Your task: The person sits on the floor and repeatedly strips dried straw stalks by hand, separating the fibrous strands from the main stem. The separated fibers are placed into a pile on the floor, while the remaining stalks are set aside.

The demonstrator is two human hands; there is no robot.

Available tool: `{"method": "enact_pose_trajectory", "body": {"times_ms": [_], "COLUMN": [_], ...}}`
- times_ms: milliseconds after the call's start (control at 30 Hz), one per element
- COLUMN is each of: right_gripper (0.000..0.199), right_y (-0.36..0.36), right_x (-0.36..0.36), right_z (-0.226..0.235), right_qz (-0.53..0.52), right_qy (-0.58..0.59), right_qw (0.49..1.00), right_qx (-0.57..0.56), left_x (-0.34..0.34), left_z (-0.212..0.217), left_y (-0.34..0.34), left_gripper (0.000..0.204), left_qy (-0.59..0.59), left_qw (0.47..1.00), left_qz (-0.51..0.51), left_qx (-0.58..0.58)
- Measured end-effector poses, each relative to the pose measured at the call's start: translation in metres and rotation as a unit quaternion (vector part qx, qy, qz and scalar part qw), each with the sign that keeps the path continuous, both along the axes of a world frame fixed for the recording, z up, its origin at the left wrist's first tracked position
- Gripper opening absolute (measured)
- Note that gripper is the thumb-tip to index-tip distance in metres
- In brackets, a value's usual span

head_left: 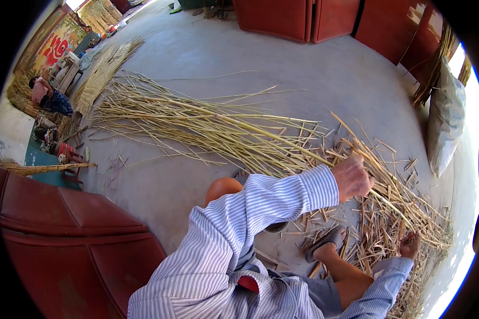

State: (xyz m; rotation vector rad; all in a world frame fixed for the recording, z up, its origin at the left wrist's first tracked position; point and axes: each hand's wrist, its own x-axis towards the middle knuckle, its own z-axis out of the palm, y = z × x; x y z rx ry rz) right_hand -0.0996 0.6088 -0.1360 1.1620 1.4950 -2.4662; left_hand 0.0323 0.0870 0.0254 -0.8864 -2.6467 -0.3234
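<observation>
My left hand [352, 178] is closed in a fist around a long pale reed stalk [282, 141]. One end of the stalk runs back over a loose bundle of similar stalks [197, 119] on the floor. Its other end slants down toward my right hand [410, 245], which is low at the right with its fingers curled near the stalk's tip. What those fingers grip is too small to make out. Under and around both hands lies a heap of dry broken husks and stalk pieces [378, 234].
Dark red panels stand at the far side [274, 21] and lower left [80, 260]. A pale sack [446, 122] leans at the right beside upright stalks. Far left, another person [50, 95] is by a woven reed mat [101, 74]. My sandalled foot [327, 244] rests beside the husks.
</observation>
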Motion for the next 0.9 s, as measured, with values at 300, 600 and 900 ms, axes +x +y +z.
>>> {"method": "enact_pose_trajectory", "body": {"times_ms": [300, 600, 900], "right_gripper": [0.025, 0.02, 0.021], "right_y": [0.069, 0.043, -0.248], "right_x": [-0.012, 0.004, -0.01], "right_z": [-0.037, -0.027, -0.019], "right_qz": [-0.076, 0.003, 0.294], "right_qy": [0.025, -0.026, 0.049], "right_qw": [0.996, 0.999, 0.952], "right_qx": [-0.036, -0.031, -0.072], "left_x": [0.009, 0.004, 0.016], "left_z": [-0.002, 0.019, 0.02], "left_y": [0.057, 0.044, -0.039], "left_gripper": [0.014, 0.016, 0.02], "left_qy": [0.049, 0.037, 0.136], "left_qw": [0.998, 0.994, 0.961], "left_qz": [-0.033, 0.032, 0.188], "left_qx": [-0.029, -0.1, -0.15]}}
